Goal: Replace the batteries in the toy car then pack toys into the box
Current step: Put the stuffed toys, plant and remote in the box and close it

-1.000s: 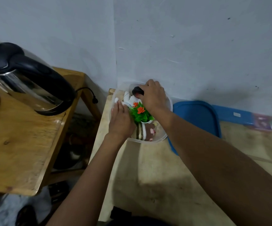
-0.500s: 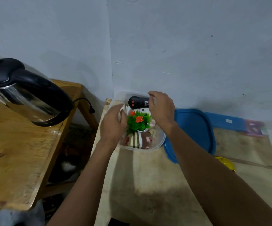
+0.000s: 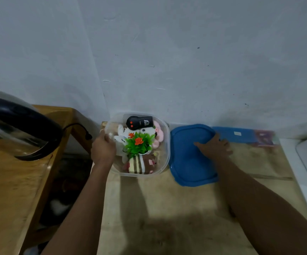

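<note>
the clear box [image 3: 139,174], filled with soft toys [image 3: 138,164], a plastic plant [image 3: 139,144] and a black remote [image 3: 139,122], sits on the counter [image 3: 158,208] against the wall, and the left hand [image 3: 103,148] grips its left rim. just beside it on the right lies the blue lid [image 3: 185,162], held by the right hand [image 3: 213,147] with the thumb on top and the fingers curled over the lid's right edge.

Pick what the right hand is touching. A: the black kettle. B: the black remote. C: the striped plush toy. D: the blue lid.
D: the right hand is on the blue lid beside the clear box, whose rim the left hand grips.
</note>
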{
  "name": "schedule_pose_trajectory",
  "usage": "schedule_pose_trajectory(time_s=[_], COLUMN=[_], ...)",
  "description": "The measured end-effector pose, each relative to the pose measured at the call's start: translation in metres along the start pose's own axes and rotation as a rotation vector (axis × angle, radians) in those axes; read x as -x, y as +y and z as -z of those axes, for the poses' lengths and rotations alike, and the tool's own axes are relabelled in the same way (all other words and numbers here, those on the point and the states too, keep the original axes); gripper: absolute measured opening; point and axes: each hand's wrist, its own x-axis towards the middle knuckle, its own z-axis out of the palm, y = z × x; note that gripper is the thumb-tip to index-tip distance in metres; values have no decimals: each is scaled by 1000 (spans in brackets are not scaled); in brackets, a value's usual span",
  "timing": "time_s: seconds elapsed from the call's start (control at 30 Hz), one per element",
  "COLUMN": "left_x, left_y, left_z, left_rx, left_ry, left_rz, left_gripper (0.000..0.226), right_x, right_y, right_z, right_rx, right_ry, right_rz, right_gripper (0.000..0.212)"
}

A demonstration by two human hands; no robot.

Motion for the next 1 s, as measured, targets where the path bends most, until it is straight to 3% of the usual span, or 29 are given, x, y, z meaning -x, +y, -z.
schedule_pose_trajectory(time_s=[0.13,0.27,0.33,0.4,0.47,0.67,0.8,0.9,1.0], left_x=[0,-1,-1,-1,-1,-3,-3,0,-2], left_y=[1,0,0,1,1,-2,-1,4,9], left_z=[-2,-3,-4,-4,-4,-1,4,10,15], left_rx=[-36,-33,-37,-40,-38,22,142,306,490], left_ry=[31,34,38,47,48,-5,-62,-123,-181], left_rz=[-3,13,9,10,7,-14,-18,17,221], left_gripper=[27,25,26,27,27,25,29,37,55], right_x=[-20,-33,-29,-17,0,47,70,78,84], right_y=[9,10,9,7,5,-2,-5,-17,-45], right_z=[4,8,11,19,31,81,111,109,79], right_rx=[-61,-118,-219,-356,-432,-353,-490,-664,-755], right_ry=[-96,-72,18,173,311,552,653,587,322], right_rz=[-19,3,49,143,244,365,375,489,529], right_gripper=[137,138,114,70,43,34,35,30,22])
